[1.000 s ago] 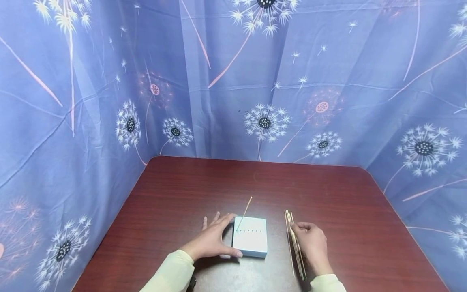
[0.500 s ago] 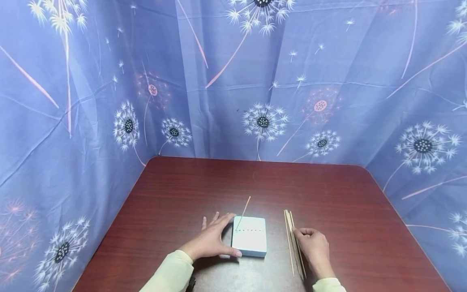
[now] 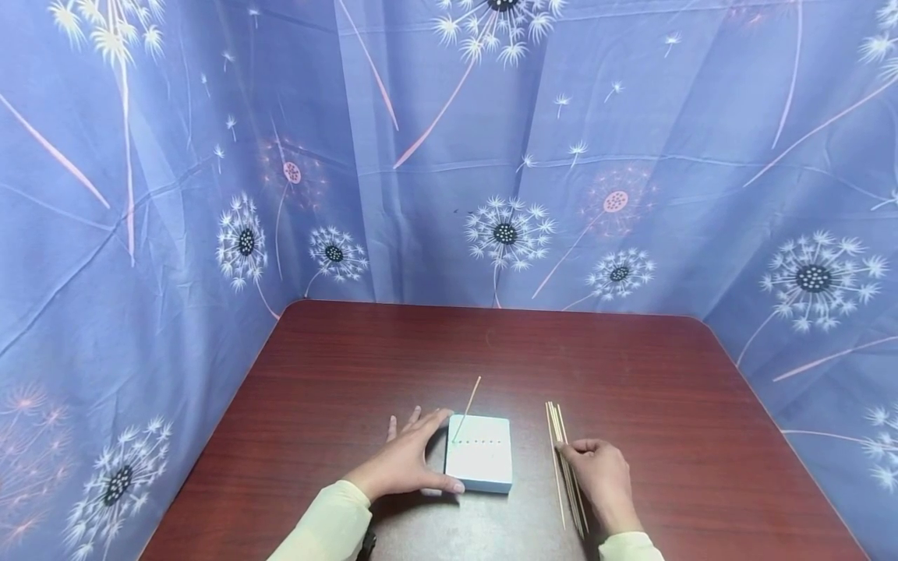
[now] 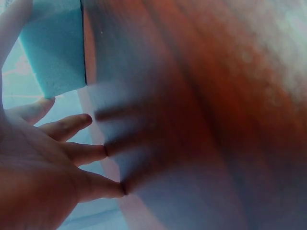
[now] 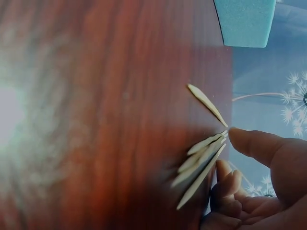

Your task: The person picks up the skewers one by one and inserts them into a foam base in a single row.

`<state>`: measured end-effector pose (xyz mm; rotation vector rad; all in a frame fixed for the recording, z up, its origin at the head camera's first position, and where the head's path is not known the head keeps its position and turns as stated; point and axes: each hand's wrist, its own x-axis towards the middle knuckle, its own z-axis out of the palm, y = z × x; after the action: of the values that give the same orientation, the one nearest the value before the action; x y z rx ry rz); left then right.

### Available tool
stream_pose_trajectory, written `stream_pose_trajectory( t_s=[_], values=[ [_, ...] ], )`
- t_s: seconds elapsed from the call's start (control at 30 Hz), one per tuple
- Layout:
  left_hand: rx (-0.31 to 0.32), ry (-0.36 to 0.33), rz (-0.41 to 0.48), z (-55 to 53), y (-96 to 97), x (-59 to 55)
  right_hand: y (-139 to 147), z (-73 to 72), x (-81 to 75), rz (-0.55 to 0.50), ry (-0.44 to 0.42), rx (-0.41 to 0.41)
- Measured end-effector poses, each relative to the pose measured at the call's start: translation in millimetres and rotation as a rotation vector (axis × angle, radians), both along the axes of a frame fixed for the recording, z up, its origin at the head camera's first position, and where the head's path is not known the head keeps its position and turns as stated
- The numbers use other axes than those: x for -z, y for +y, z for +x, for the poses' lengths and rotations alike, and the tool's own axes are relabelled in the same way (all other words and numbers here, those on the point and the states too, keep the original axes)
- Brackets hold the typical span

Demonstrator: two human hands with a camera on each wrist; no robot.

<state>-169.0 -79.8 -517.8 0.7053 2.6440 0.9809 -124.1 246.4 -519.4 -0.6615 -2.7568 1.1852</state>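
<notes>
A square pale-blue block (image 3: 480,467), seemingly foam, lies on the table with a row of small holes across its top. One thin wooden skewer (image 3: 468,405) stands tilted in the leftmost hole. My left hand (image 3: 403,463) spans the block's left side, thumb at the near corner and index finger at the far one; the other fingers spread away from it. Right of the block lie several loose skewers (image 3: 554,425), roughly side by side, their pointed ends (image 5: 194,189) showing in the right wrist view. My right hand (image 3: 599,475) pinches at them with thumb and index finger, other fingers curled.
The dark red wooden table (image 3: 393,343) has rounded far corners. Blue cloth (image 3: 435,234) printed with dandelions hangs behind it and along both sides. A small dark object (image 3: 368,543) shows beside the left sleeve at the bottom edge.
My right hand shifts slightly right along the skewers, then a little back left. The leftmost skewer lies a bit apart from the others. The left hand and block keep their places.
</notes>
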Motion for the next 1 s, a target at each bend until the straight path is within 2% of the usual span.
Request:
stream_pose_trajectory(
  t_s=[0.3,1.0],
  values=[
    [0.001,-0.001,0.001,-0.5,-0.1,-0.2,-1.6,0.0,-1.4,0.077,0.0,-0.053],
    [0.007,0.007,0.008,1.0,-0.8,-3.0,0.6,0.8,-4.4,0.065,-0.024,-0.052]
  ],
)
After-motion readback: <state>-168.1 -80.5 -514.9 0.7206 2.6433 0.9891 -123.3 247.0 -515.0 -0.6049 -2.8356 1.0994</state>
